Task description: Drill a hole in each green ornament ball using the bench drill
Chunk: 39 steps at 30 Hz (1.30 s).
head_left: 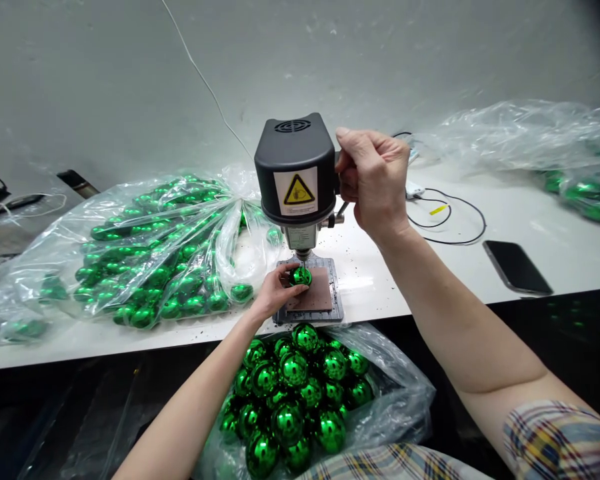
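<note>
My left hand (281, 291) grips a shiny green ball ornament (301, 276) between thumb and fingers. The ball sits on a brown board (314, 297) over the metal base (337, 293) of a small bench drill press (295, 167). The drill's chuck and bit are right above the ball; whether the bit touches it I cannot tell. Up at the machine's right side, my right hand (373, 170) is closed around the feed lever (341, 212), whose upper end is hidden in my fingers.
An open plastic bag of green balls (293, 393) lies below the table edge. On the left, a large clear bag (150, 260) holds many more. A phone (517, 268), a black cable (467, 241) and another bag (525, 137) lie to the right. Dark shavings surround the base.
</note>
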{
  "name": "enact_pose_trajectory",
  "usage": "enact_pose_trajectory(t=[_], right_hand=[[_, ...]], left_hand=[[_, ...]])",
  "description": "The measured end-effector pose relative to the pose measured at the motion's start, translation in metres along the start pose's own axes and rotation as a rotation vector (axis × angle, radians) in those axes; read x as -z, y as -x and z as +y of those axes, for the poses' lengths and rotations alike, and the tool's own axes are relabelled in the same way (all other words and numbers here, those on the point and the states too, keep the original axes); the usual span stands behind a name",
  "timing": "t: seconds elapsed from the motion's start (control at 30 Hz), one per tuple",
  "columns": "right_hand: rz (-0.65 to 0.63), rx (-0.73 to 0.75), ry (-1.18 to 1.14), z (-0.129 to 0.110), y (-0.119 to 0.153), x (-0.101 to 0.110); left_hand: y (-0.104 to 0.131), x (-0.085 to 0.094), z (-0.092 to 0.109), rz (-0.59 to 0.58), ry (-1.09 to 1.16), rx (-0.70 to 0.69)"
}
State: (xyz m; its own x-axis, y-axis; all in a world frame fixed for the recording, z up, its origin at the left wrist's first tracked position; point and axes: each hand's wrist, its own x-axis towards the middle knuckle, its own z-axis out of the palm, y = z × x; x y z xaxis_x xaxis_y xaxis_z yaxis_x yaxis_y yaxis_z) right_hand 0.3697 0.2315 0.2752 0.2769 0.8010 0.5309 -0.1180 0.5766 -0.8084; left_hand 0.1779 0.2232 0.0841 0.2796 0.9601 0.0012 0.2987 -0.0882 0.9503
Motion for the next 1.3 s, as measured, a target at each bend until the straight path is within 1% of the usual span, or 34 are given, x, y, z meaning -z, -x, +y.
enact_pose_trajectory(t=[0.17, 0.3, 0.4, 0.53, 0.63, 0.77, 0.83, 1.0, 1.1, 1.2, 1.3], right_hand=[[-0.01, 0.014, -0.091, 0.0, 0.0, 0.0], [-0.003, 0.016, -0.062, -0.001, 0.001, 0.0], [-0.002, 0.024, -0.045, -0.001, 0.002, 0.0], [-0.003, 0.046, -0.044, 0.0, 0.002, 0.001], [0.001, 0.072, -0.03, 0.002, 0.003, 0.001], [0.007, 0.109, 0.036, 0.002, 0.008, 0.001], [0.021, 0.132, 0.048, 0.002, 0.011, 0.001], [0.059, 0.192, 0.06, 0.002, 0.018, 0.001], [0.07, 0.199, 0.085, 0.001, 0.02, 0.002], [0.069, 0.206, 0.096, 0.002, 0.02, 0.002], [0.063, 0.24, 0.073, 0.004, 0.02, 0.002]], left_hand=[[-0.001, -0.011, -0.002, 0.029, -0.014, -0.084], [0.001, -0.023, -0.007, 0.059, -0.031, -0.12], [0.003, -0.029, -0.011, 0.091, -0.002, -0.149], [0.005, -0.033, -0.014, 0.11, 0.046, -0.109], [0.006, -0.036, -0.016, 0.151, 0.026, -0.085], [0.006, -0.04, -0.019, 0.232, -0.054, -0.112], [0.006, -0.042, -0.022, 0.253, -0.083, -0.127], [0.007, -0.044, -0.022, 0.249, -0.132, -0.113], [0.009, -0.043, -0.019, 0.238, -0.163, -0.147], [0.013, -0.04, -0.016, 0.19, -0.104, -0.175], [0.016, -0.036, -0.015, 0.135, -0.017, -0.167]])
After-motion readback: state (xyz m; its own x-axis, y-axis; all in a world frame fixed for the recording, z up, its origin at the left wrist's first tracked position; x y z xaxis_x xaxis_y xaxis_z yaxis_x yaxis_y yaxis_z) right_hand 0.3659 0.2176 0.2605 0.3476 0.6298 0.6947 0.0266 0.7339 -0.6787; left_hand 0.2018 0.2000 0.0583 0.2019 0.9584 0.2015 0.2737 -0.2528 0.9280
